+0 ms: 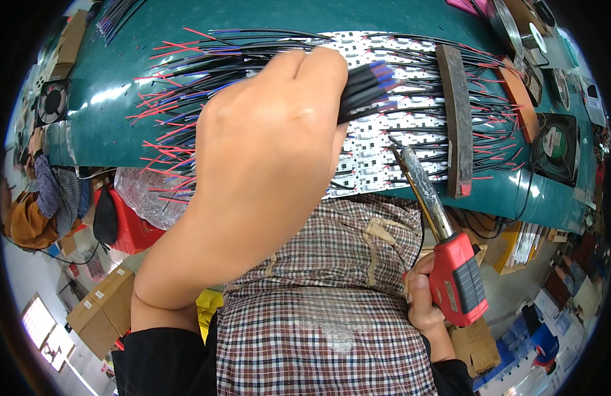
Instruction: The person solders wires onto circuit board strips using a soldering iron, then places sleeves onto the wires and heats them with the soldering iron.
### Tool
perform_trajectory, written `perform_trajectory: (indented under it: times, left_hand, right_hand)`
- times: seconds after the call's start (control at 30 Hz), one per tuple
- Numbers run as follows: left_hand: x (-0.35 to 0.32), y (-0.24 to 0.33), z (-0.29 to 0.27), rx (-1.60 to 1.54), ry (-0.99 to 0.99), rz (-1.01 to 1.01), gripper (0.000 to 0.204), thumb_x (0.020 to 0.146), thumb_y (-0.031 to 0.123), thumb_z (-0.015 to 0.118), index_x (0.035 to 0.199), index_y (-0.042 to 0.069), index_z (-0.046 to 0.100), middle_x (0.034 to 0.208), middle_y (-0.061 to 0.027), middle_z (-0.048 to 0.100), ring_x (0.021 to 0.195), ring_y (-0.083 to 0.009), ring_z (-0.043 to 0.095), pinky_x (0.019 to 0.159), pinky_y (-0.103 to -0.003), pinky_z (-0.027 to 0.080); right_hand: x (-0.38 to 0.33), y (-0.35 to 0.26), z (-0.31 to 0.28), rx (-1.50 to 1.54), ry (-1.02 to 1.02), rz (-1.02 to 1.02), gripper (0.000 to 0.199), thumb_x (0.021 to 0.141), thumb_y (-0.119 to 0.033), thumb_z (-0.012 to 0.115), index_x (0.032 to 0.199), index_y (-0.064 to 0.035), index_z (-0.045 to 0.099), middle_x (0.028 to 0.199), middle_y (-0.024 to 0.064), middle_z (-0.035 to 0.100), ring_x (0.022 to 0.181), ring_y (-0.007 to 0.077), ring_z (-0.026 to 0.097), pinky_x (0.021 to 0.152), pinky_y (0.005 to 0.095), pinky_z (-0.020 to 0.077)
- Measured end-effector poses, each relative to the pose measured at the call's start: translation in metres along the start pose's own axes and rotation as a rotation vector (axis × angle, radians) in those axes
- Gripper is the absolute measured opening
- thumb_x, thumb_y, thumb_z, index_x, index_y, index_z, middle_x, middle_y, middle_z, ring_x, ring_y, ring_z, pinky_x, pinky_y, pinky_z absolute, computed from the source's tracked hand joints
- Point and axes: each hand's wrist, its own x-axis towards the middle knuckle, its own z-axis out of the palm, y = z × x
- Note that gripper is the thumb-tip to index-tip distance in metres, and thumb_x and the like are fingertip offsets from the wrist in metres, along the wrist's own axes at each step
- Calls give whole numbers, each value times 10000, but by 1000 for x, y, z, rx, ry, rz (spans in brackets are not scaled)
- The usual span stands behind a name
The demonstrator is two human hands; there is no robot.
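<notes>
My left hand (272, 125) is closed round a bundle of black cables (366, 89) with blue and red wire ends, held above the boards. Below it lies a panel of small white circuit boards (371, 158) on the green tabletop, with black cables running off both sides. My right hand (421, 297) grips a red and black soldering gun (458, 280) at the table's near edge. Its tip points up at the boards' lower right part, apart from the bundle; whether it touches a board I cannot tell. My left hand hides part of the boards and the left cables.
A dark heavy bar (456, 122) lies across the right-hand cables, beside an orange block (520, 102). One black fan (556, 148) stands at the right, another fan (52, 102) at the left. A solder spool (534, 39) is at the far right. Another person (48, 198) sits at left.
</notes>
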Motion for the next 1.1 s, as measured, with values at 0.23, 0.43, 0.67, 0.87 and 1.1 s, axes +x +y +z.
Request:
perform_trajectory:
  times: [0.23,0.43,0.67,0.87,1.1]
  left_hand:
    - [-21,-1,19,-174,-276,-102,195,756,68,768,887,27,629,758,-138,658,703,-352,662,611,-420,503]
    - [-25,-3,30,-102,-291,-106,228,730,115,798,849,7,637,773,-158,650,738,-371,653,649,-450,505]
    - [-25,-2,31,-80,-281,-83,249,702,114,816,798,10,611,759,-152,634,733,-362,651,649,-445,505]
    - [-27,-2,35,-86,-240,-50,265,688,105,822,774,17,587,752,-149,625,712,-360,645,632,-445,502]
    - [-27,-1,36,-68,-258,-38,268,686,93,818,754,28,568,746,-144,621,705,-359,644,626,-446,505]
  right_hand:
    - [-4,-2,3,-122,-5,-41,136,840,-81,696,950,-1,688,829,127,658,705,291,669,663,359,539]
    - [-1,6,9,-172,-4,-107,151,813,-60,713,949,2,690,858,141,658,692,295,669,631,358,534]
    - [-1,8,11,-177,-42,-58,190,807,-56,728,981,12,692,883,146,663,705,290,675,641,360,543]
    - [2,7,16,-113,0,-19,209,817,-70,739,993,29,686,902,157,663,711,285,675,635,356,536]
    - [4,7,13,-187,-46,-59,194,824,-79,730,981,27,688,884,154,655,695,289,665,621,356,528]
